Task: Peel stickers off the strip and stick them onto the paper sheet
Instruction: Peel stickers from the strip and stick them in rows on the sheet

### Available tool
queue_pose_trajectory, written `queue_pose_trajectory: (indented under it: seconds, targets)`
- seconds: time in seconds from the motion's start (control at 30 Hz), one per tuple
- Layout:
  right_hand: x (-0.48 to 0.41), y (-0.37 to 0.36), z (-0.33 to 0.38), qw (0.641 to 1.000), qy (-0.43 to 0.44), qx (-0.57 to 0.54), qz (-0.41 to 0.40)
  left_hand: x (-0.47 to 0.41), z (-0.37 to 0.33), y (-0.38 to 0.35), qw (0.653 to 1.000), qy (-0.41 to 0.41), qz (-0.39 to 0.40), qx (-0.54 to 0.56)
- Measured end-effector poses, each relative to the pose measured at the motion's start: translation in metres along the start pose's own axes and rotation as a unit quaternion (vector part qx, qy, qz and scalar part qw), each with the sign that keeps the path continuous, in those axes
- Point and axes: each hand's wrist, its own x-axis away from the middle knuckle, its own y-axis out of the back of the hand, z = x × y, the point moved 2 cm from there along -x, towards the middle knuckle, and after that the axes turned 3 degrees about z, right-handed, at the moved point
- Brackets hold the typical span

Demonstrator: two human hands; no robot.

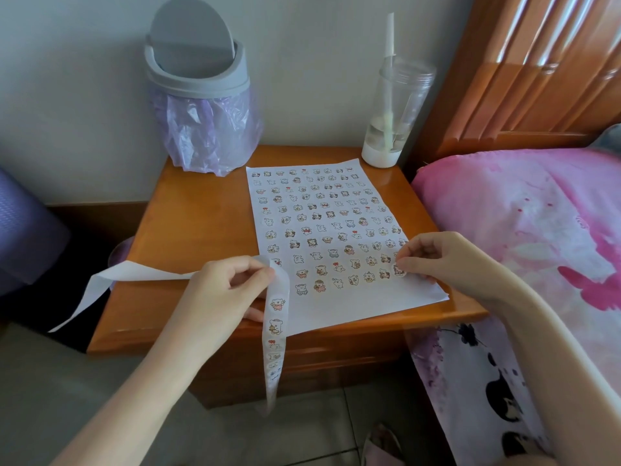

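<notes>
Pressing a small cartoon-bear sticker (399, 271) onto the near right of the white paper sheet (336, 307), the right hand (437, 260) has its fingers pinched shut on it. A skewed landing or a crease looks likely if it touches before being lined up with its row. The left hand (228, 287) pinches the long white sticker strip (277, 317), whose tail dangles off the wooden counter (188, 223); a tug there could drag the loose sheet. The spent backing (111, 280) trails left.
</notes>
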Motion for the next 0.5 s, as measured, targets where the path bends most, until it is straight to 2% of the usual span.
queue_pose_trajectory:
  seconds: [0.5]
  targets:
    - [-0.0009,-0.0035,-0.0037,0.999,0.022,0.016,-0.027,-0.0008,0.0010,-0.0006,1.000,0.004,0.001,-0.001]
